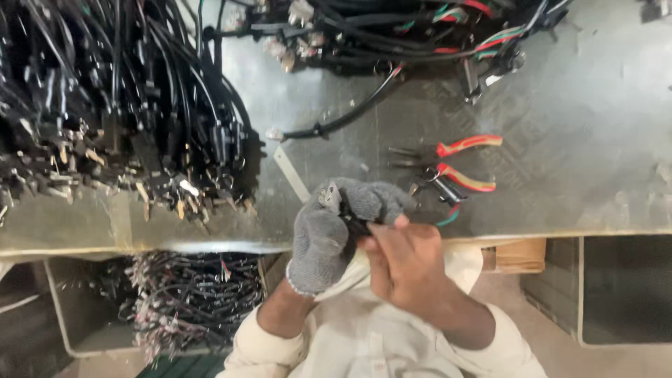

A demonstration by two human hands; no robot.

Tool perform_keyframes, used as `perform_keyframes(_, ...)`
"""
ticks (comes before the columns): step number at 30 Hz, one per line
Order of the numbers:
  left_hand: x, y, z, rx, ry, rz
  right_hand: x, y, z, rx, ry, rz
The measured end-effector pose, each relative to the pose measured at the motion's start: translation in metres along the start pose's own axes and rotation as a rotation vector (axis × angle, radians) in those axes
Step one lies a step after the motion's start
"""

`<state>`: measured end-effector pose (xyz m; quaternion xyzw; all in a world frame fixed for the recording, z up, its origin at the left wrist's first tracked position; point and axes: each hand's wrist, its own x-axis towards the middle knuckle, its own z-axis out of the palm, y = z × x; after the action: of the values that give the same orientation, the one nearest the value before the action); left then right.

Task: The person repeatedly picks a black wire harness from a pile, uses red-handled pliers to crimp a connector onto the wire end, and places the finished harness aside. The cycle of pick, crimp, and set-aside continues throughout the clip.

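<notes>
My left hand (329,231) wears a grey knit glove and is closed around a small black connector piece (355,225) just over the table's front edge. My bare right hand (402,262) pinches the same piece from the right with its fingertips. A short wire with red and green strands (450,217) lies on the table just right of my hands; I cannot tell whether it joins the piece. Pliers with red and yellow handles (465,164) lie on the metal table (595,161) just beyond my right hand, their jaws pointing left.
A big pile of black cables with metal terminals (126,119) covers the table's left side. Another bundle with coloured wires (399,35) lies at the back. A white strip (290,173) rests near my gloved hand. Under the table stand a bin of cables (189,297) and a cardboard box (516,253).
</notes>
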<state>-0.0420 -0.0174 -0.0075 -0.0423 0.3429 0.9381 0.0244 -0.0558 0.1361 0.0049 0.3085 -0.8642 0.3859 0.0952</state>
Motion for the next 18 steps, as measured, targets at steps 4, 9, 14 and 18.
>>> perform_keyframes(4, 0.0, -0.005, 0.005, -0.167, -0.045, -0.038, -0.011, 0.005, 0.002, 0.11, 0.07, -0.015)
perform_keyframes(9, -0.001, -0.001, 0.02, 0.366, 0.061, 0.081, -0.007, -0.012, 0.006, 0.142, 0.02, 0.124)
perform_keyframes(14, -0.006, 0.001, 0.013, 0.025, 0.019, -0.137, -0.02, 0.001, 0.016, 0.357, -0.097, 0.189)
perform_keyframes(18, -0.01, -0.003, -0.001, 0.004, -0.024, -0.043, -0.026, 0.013, 0.018, 0.488, -0.064, 0.24)
